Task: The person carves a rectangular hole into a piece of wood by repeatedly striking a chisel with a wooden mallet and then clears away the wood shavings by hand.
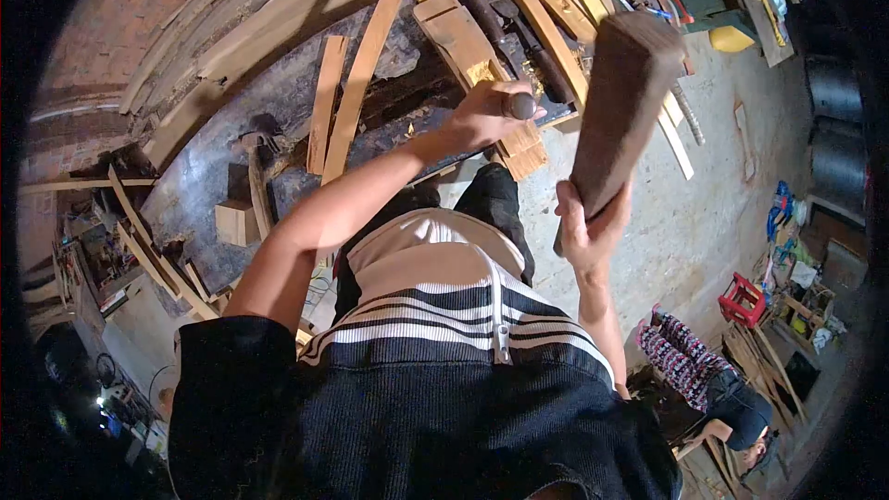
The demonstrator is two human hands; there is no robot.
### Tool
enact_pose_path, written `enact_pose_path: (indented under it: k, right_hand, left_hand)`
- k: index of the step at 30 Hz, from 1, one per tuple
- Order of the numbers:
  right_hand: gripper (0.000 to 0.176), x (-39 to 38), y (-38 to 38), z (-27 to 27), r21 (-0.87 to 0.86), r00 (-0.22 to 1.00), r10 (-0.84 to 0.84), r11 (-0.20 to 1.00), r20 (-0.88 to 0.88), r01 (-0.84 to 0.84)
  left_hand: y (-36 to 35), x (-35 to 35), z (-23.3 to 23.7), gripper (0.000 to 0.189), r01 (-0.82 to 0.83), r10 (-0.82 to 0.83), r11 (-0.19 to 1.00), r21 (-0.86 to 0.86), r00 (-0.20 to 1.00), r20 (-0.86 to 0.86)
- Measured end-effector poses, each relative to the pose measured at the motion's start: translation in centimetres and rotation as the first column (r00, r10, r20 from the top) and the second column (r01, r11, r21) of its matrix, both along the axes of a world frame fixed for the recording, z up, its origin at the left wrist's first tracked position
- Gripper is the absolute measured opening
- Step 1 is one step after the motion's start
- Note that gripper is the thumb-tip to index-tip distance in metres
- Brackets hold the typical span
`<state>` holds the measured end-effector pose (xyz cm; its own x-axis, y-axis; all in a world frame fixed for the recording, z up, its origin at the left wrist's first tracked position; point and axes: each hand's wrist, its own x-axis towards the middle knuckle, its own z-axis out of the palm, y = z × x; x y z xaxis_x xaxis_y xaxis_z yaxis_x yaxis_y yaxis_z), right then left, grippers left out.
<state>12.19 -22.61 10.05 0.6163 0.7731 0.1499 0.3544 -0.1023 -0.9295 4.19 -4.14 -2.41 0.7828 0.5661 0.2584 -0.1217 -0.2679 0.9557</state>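
Observation:
My left hand point(486, 118) is closed around an upright chisel, whose round handle end point(519, 106) faces up at me. The blade is hidden below the hand. Beneath it lies a wooden workpiece point(454, 32) with pale shavings point(481, 71) around a cut spot. My right hand point(597, 227) grips a heavy, dark wooden mallet point(627, 93) near its lower end. The mallet is raised to the right of the chisel, apart from it.
Long wooden strips point(375, 60) lie across the dark workbench point(208, 213). A wooden block point(237, 222) and a wood-handled tool point(258, 176) are at left. Dark tools point(546, 60) lie beside the workpiece. At lower right, another person point(713, 389) is near a red crate point(742, 300).

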Motion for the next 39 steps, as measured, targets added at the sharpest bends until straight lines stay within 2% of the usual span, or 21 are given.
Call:
enact_pose_path:
  k: [2,4,5,8,9,10,12,14,15,19,20,21,22,24,26,28,29,32,36,37,39]
  right_hand:
    - [0.05,0.3,-0.5,-1.3,0.089,0.998,-0.014,0.996,0.067,0.008]
    - [0.05,0.4,0.1,-1.1,-0.213,0.956,0.121,0.975,0.266,-0.065]
    - [0.047,0.9,0.0,-1.8,-0.455,0.949,0.19,0.889,0.252,-0.057]
    - [0.044,1.1,-0.5,-1.1,-0.314,0.977,0.087,0.949,0.194,-0.022]
    - [0.043,1.2,-1.4,-1.1,-0.324,0.993,0.021,0.946,0.118,0.018]
    - [0.044,1.0,-1.9,-1.4,-0.158,0.998,-0.002,0.987,0.066,0.012]
    - [0.044,0.7,-2.8,-2.6,0.026,0.997,-0.011,1.0,0.082,0.008]
    - [0.047,0.0,-1.4,-1.5,-0.162,0.937,0.188,0.976,0.295,-0.144]
    - [0.05,0.0,-1.4,-1.0,-0.431,0.928,0.246,0.896,0.282,-0.106]
    - [0.048,-0.3,-1.9,-0.8,-0.22,0.932,0.142,0.973,0.334,-0.07]
    - [0.048,-0.4,-1.9,-0.7,-0.093,0.912,0.097,0.994,0.397,-0.065]
    - [0.048,-0.5,-1.8,-0.7,-0.012,0.927,0.093,0.995,0.363,-0.095]
    - [0.048,-0.4,-1.7,-1.0,-0.009,0.927,0.088,0.996,0.366,-0.091]
    - [0.046,-0.1,-1.4,-1.6,-0.393,0.936,0.235,0.912,0.262,-0.119]
    - [0.044,0.3,-1.1,-1.8,-0.352,0.937,0.229,0.927,0.263,-0.128]
    - [0.044,0.7,-1.1,-2.4,-0.364,0.967,0.116,0.931,0.228,-0.026]
    - [0.043,0.9,-1.1,-2.3,-0.328,0.977,0.084,0.944,0.196,-0.015]
    - [0.04,1.1,-1.5,-2.4,-0.254,0.998,-0.035,0.966,0.056,0.048]
    - [0.04,1.2,-2.1,-2.2,-0.286,0.998,-0.06,0.957,-0.009,0.055]
    - [0.04,1.1,-2.3,-2.2,-0.287,0.998,-0.065,0.956,-0.011,0.059]
    - [0.039,0.7,-2.5,-2.3,-0.333,0.998,-0.062,0.941,0.01,0.062]
  left_hand:
    - [0.0,-1.0,-0.7,0.023,0.095,-0.097,0.991,0.091,0.995,0.015]
    - [-1.8,-0.7,1.9,0.02,-0.061,0.038,0.995,0.076,0.961,0.274]
    - [-2.2,-0.5,-0.1,0.017,-0.087,0.086,0.995,0.043,0.996,0.019]
    - [-1.9,-2.0,2.2,0.014,-0.007,-0.005,0.998,-0.057,0.981,-0.195]
    - [-2.0,-1.7,2.1,0.033,-0.036,0.039,0.999,0.036,0.993,-0.11]
    - [-2.1,-2.1,2.4,0.007,0.016,-0.013,1.0,0.013,0.989,-0.147]
    - [-2.1,-1.5,2.0,0.008,0.09,-0.091,0.991,0.098,0.996,0.007]
    - [-3.2,-0.7,0.5,0.013,0.0,-0.035,0.968,0.25,0.99,0.136]
    - [-3.6,-0.7,0.4,0.019,-0.085,0.016,0.94,0.33,0.978,0.207]
    - [-3.3,-1.2,2.0,0.022,0.043,-0.055,0.997,0.066,0.981,0.186]
    - [-2.9,-1.0,0.5,0.022,0.0,-0.067,0.925,0.38,0.984,0.164]
    - [-3.0,-1.4,0.7,0.023,0.02,-0.071,0.938,0.346,0.988,0.136]
    - [-3.1,-1.4,1.1,0.024,0.042,-0.081,0.948,0.315,0.99,0.113]
    - [-3.2,-1.0,0.2,0.023,-0.004,-0.045,0.92,0.392,0.992,0.116]
    - [-2.4,-0.7,-0.8,0.023,-0.062,0.007,0.883,0.465,0.993,0.119]
    - [-1.2,-0.7,0.1,0.021,0.184,-0.199,0.978,-0.095,0.959,-0.199]
    - [-0.5,0.2,0.4,0.015,0.022,-0.037,0.982,0.188,0.996,0.078]
    - [1.3,-0.1,2.5,0.024,0.032,0.003,0.986,0.163,0.978,-0.21]
    - [2.3,0.5,0.4,0.04,0.013,0.033,0.968,0.249,0.983,-0.182]
    - [2.3,0.0,0.8,0.038,-0.016,0.028,0.997,0.079,0.987,-0.156]
    - [3.4,-0.2,1.3,0.038,-0.044,0.049,0.999,0.028,0.98,-0.194]
